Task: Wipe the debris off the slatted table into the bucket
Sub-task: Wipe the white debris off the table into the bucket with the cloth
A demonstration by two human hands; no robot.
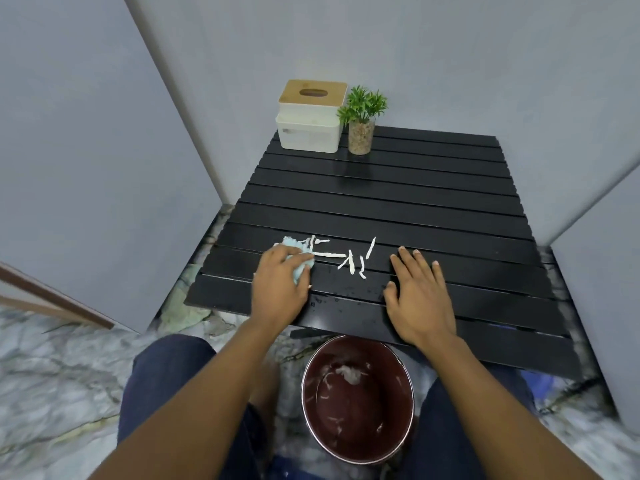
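Black slats of the slatted table (398, 202) are pressed by both hands; a light-blue cloth (299, 259) is clenched under the left hand (280, 282); white debris strips (349, 261) lie just right of that grip, between it and the right hand (419, 299), which is laid flat and released; the maroon bucket (358, 403) stands below, between the knees, some scraps already inside.

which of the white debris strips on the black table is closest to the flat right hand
The slanted thin white strip standing alone at the right end of the scatter, just left of the right hand fingertips. The other strips cluster further left, toward the left hand pressing the pale blue cloth.
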